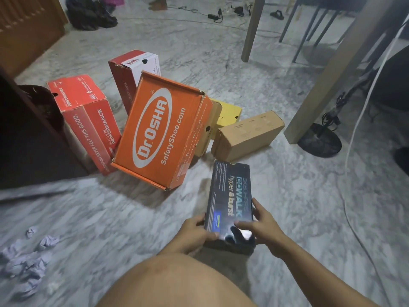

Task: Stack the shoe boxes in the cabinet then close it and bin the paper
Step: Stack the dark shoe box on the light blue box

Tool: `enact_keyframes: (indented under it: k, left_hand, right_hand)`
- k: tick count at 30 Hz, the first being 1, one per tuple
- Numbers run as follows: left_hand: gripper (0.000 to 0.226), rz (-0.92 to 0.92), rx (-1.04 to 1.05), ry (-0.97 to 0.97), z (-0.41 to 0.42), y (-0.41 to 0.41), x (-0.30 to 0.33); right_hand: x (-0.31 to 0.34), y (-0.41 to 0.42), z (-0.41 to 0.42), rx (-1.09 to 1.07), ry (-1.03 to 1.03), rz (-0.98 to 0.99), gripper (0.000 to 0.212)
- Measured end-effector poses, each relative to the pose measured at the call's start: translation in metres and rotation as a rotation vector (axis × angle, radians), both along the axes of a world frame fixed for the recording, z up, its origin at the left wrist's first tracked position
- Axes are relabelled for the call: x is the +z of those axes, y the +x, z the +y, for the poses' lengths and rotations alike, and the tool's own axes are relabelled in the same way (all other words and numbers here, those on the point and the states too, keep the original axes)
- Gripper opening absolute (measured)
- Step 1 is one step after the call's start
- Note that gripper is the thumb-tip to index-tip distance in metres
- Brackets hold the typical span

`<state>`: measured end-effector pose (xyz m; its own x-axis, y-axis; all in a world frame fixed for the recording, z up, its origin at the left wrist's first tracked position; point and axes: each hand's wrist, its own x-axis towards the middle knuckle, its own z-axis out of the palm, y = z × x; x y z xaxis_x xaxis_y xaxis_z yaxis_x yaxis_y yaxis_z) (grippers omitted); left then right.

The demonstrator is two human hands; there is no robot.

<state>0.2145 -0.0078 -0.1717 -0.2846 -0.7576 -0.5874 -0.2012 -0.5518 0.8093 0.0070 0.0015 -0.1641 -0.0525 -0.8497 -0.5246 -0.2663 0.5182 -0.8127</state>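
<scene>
A black shoe box (230,196) lies on the marble floor in front of me. My left hand (194,231) grips its near left corner and my right hand (259,222) holds its near right side. Beyond it a big orange shoe box (161,129) leans tilted against a red box (88,120) that stands on end. A red-and-white box (132,72) stands behind them. A yellow box (228,111) and a plain brown box (247,134) lie to the right. Crumpled paper (26,262) lies on the floor at the lower left. The dark wooden cabinet (24,134) is at the left edge.
My bare knee (177,282) fills the bottom centre. Table legs (321,85), chair legs, a round fan base (319,142) and trailing cables (354,218) crowd the right side. Bags, sandals and another person's feet are at the far back. A wooden door (26,29) is at top left.
</scene>
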Motion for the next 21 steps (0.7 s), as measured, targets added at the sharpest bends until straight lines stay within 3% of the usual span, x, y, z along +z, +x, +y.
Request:
enact_keyframes:
  k: [5,8,12,17,21]
  left_hand:
    - [0.041,0.035,0.018,-0.002,-0.016,0.007,0.038]
    - [0.062,0.106,0.048,0.006,-0.019,0.015,0.059]
    - [0.049,0.164,0.039,-0.012,-0.016,0.028,0.089]
    - [0.089,0.174,-0.019,-0.102,-0.016,0.053,0.122]
    - [0.062,0.202,-0.033,-0.205,-0.006,0.077,0.157]
  right_hand:
    - [0.047,-0.003,0.002,0.098,-0.070,-0.065,0.065]
    - [0.069,-0.005,0.004,0.134,-0.072,-0.066,0.069]
    - [0.098,0.001,0.009,0.151,-0.100,-0.042,0.071]
    - [0.141,0.020,0.011,0.213,-0.193,-0.016,0.070]
    - [0.175,0.043,0.010,0.294,-0.284,-0.025,0.067]
